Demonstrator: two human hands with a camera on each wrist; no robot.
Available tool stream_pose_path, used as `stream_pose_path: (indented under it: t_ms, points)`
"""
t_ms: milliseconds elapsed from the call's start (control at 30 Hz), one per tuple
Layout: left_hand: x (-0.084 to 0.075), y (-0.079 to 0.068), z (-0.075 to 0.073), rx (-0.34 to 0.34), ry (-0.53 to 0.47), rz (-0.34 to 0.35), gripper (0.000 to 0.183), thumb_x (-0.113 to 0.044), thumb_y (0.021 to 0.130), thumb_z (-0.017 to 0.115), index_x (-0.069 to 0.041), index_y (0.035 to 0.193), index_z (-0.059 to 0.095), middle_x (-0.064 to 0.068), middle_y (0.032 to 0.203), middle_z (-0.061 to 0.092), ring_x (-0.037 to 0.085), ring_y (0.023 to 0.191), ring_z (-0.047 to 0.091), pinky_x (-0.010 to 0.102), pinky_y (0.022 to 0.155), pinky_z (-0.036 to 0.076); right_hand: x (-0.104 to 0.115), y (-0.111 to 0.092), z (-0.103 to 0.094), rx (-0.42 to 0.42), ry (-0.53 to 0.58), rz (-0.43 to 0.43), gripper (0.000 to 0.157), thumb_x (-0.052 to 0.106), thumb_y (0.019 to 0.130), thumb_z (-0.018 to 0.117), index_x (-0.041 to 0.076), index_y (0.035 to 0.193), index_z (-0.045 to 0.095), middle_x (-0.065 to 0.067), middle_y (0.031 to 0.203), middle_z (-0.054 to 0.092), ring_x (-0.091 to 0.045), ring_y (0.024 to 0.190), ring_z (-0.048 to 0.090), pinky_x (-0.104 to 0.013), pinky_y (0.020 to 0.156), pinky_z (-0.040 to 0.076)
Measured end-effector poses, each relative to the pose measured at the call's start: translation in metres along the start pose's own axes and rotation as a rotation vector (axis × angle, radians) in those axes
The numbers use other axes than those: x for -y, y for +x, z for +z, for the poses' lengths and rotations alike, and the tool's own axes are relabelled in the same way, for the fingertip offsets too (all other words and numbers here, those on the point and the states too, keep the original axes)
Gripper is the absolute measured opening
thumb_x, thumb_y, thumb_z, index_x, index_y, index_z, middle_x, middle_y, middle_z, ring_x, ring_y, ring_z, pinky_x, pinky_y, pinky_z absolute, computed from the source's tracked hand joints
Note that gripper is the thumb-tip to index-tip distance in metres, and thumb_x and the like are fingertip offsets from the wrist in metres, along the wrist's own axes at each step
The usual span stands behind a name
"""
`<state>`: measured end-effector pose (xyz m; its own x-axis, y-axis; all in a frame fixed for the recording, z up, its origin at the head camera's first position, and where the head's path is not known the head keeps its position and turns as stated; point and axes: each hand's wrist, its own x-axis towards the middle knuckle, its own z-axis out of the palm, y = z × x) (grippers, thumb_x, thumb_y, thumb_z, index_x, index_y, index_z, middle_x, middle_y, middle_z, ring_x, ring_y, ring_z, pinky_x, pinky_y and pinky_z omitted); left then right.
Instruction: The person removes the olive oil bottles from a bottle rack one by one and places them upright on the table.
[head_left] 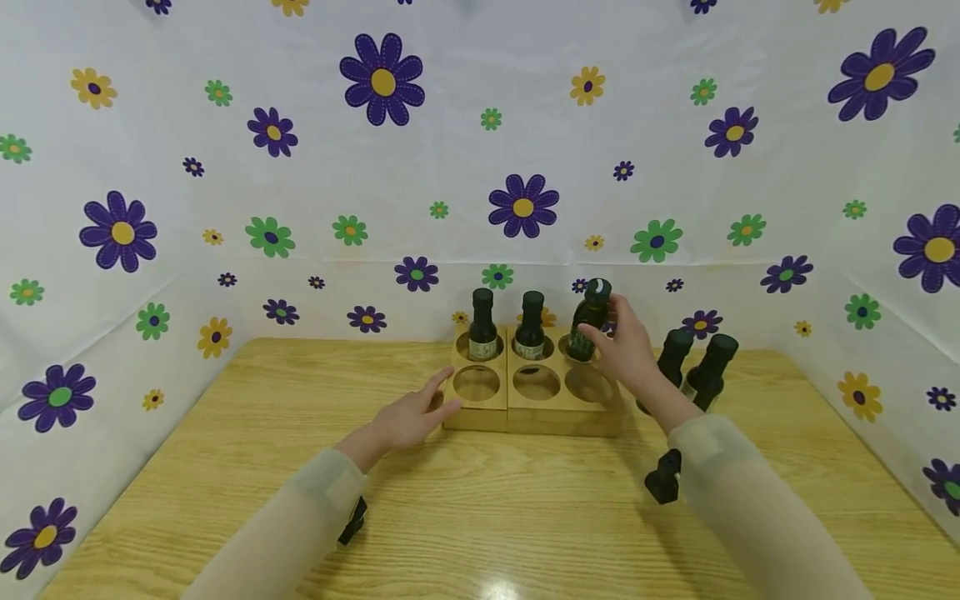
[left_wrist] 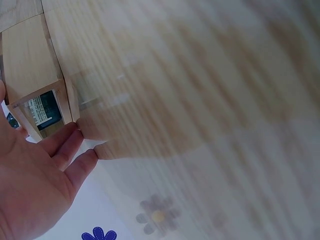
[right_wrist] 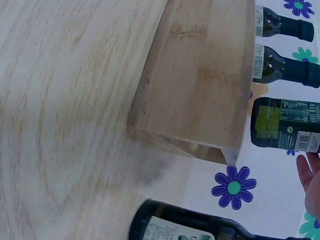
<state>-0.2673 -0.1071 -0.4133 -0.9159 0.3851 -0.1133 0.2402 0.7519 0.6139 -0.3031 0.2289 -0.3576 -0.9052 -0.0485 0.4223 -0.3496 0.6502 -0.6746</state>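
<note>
My right hand (head_left: 628, 348) grips a dark green bottle (head_left: 588, 321) at the back right hole of a wooden bottle rack (head_left: 562, 422). In the right wrist view the base of this bottle (right_wrist: 287, 125) shows close to the rack's top edge. Two dark bottles, one on the left (head_left: 483, 323) and one in the middle (head_left: 531, 325), stand upright in the other back holes. At the rack's left end is my left hand (head_left: 405, 419), fingers extended. Its fingertips (left_wrist: 87, 156) are down at the rack's lower edge in the left wrist view.
Two more dark bottles, a nearer one (head_left: 708, 371) and another (head_left: 673, 354), stand on the wooden table (head_left: 480, 508) right of the rack, partly behind my right forearm. The rack's front row shows open holes. A white flowered cloth (head_left: 450, 167) hangs behind the table.
</note>
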Motion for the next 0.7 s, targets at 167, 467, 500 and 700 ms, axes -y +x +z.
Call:
stream_pose_path:
  t_ms: [167,467,500,700]
  points:
    - [0.0,0.0,-0.001,0.002,0.003,0.003,0.074,-0.061,0.098,0.038,-0.026,0.158,0.011,0.018,0.144,0.046,0.037,0.127,0.048,0.053,0.097,0.039,0.009,-0.004,-0.009,0.013,0.008,-0.027,0.057,0.018,0.097,0.063,-0.006,0.14,0.034,-0.026,0.127,0.049,-0.04,0.116,0.049,-0.051,0.091,0.044]
    - [0.001,0.0,0.0,0.005,0.003,0.001,0.074,-0.062,0.098,0.038,-0.028,0.158,0.01,0.018,0.144,0.046,0.037,0.127,0.048,0.052,0.096,0.04,0.021,-0.023,-0.024,0.045,-0.03,-0.055,0.054,0.019,0.096,0.064,-0.006,0.136,0.037,-0.025,0.121,0.053,-0.039,0.112,0.052,-0.051,0.089,0.046]
    - [0.002,0.0,0.0,0.005,0.003,0.002,0.074,-0.062,0.098,0.038,-0.028,0.158,0.01,0.018,0.144,0.046,0.037,0.127,0.048,0.053,0.097,0.039,0.021,-0.025,-0.026,0.044,-0.033,-0.06,0.054,0.019,0.096,0.064,-0.007,0.136,0.037,-0.025,0.121,0.053,-0.039,0.112,0.051,-0.051,0.089,0.046]
    - [0.001,0.0,0.0,0.004,-0.001,0.006,0.074,-0.062,0.098,0.037,-0.027,0.158,0.01,0.019,0.144,0.046,0.038,0.127,0.048,0.053,0.097,0.039,0.023,-0.041,-0.039,0.033,-0.039,-0.069,0.053,0.019,0.096,0.064,-0.008,0.134,0.039,-0.026,0.122,0.053,-0.04,0.113,0.051,-0.052,0.088,0.046]
